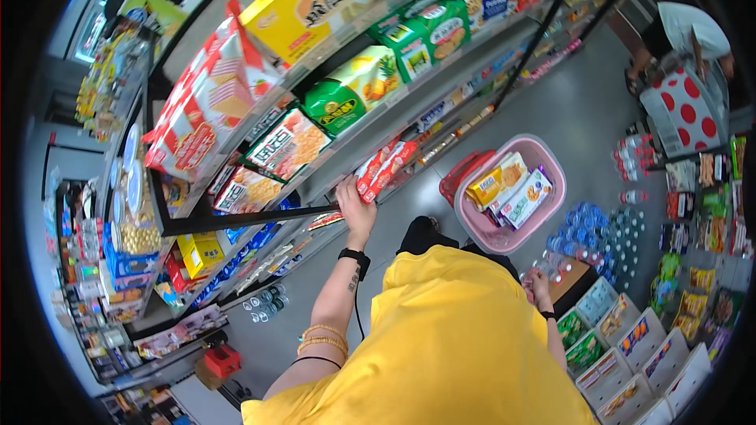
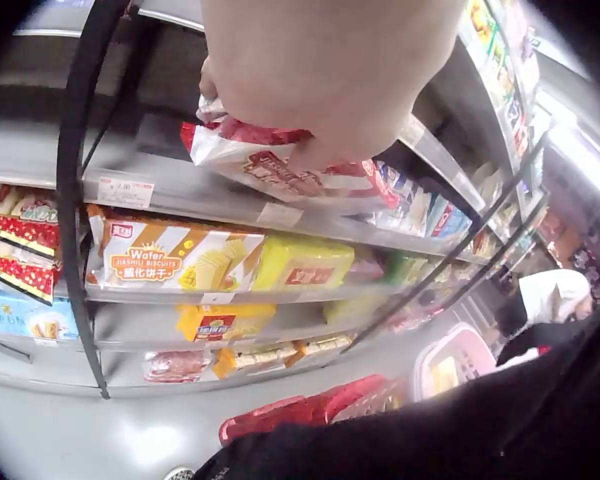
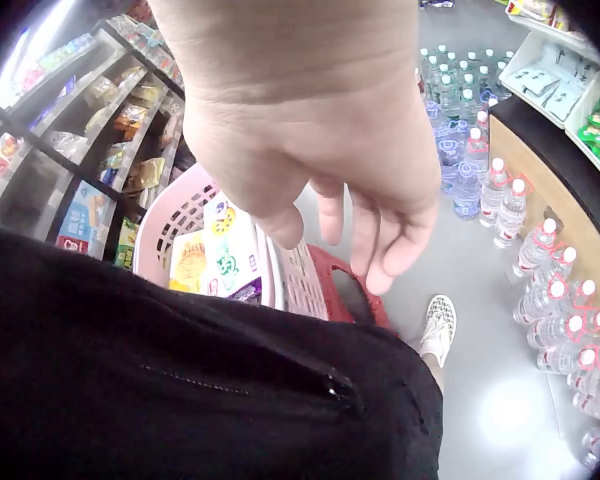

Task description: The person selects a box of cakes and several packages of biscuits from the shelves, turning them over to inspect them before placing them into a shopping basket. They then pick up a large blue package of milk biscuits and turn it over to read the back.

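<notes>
My left hand (image 1: 357, 206) grips a red-and-white snack packet (image 1: 387, 168) at the edge of a shelf. In the left wrist view the thumb lies across the front of this packet (image 2: 280, 172), and the hand hides its upper part. My right hand (image 3: 315, 150) hangs at my side with loosely curled fingers and nothing in them. Below it, in the right wrist view, stands a pink basket (image 3: 160, 235) on the floor. Inside the basket lie a yellow packet (image 1: 484, 189) and a white-and-purple packet (image 1: 529, 195).
A black shelf post (image 2: 77, 190) rises beside the left hand. Wafer biscuits (image 2: 175, 255) fill a lower shelf. A red basket (image 1: 465, 173) adjoins the pink one. Water bottles (image 3: 555, 300) stand on the floor to the right. Another person (image 1: 693, 31) bends at the far right.
</notes>
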Available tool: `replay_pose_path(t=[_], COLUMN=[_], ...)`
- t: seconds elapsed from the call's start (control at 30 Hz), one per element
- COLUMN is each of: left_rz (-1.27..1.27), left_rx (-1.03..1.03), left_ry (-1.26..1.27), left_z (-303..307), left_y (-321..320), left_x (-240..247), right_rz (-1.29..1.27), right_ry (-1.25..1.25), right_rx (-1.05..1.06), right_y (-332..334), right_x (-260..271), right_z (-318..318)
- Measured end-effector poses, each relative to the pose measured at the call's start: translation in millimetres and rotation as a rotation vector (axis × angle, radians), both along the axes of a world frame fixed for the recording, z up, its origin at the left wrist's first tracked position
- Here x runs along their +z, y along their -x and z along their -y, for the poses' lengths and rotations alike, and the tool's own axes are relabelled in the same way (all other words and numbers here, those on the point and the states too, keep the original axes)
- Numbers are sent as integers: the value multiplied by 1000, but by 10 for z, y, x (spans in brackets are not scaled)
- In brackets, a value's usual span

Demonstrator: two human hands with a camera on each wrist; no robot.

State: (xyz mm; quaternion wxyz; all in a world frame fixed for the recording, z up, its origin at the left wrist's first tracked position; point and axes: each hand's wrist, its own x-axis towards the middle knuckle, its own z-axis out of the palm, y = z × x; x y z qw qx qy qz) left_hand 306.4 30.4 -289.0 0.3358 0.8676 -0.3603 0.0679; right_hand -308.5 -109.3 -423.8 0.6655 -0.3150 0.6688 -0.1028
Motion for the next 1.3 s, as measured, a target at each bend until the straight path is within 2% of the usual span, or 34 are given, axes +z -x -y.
replay_pose_path(t=[0.17,0.3,0.4,0.47,0.53,0.6,0.67,0.8,0.9,1.0,1.03,1.13,1.17,1.3], left_rz=[-59,-147,-339,-624,-901,-1190,-1261,-1306,-1334,-1518,-1512,-1702,-1686,-1698], left_rx=[80,95,64,39,-6,-29,-120,-318,-404,-400,-421,-245,-222,-245], left_ry=[-1,-1,-14,42,104,109,86,-37,-97,-32,-21,-85,-65,-165], left_z=[17,-136,-230,-351,-385,-344,-264,-33,86,132,125,141,168,320], left_y=[67,86,166,159,187,202,212,278,344,406,457,612,694,811], left_x=[334,310,571,572,795,1078,1299,1595,1548,1455,1421,1147,1077,918], right_rz=[-84,-25,44,82,58,209,340,486,628,484,565,511,520,477], right_ry=[16,38,91,150,183,414,378,585,530,423,369,95,78,-23], right_rx=[69,115,189,304,507,655,739,968,909,752,698,714,670,574], right_y=[-277,-417,-593,-828,-1213,-1698,-2239,-3019,-3217,-3126,-3020,-2741,-2674,-2339], right_x=[283,305,362,578,914,1432,2071,2971,2948,2827,2607,2325,2262,1916], right_z=[326,627,816,950,1134,1202,1258,1224,1202,1294,1327,1358,1294,1095])
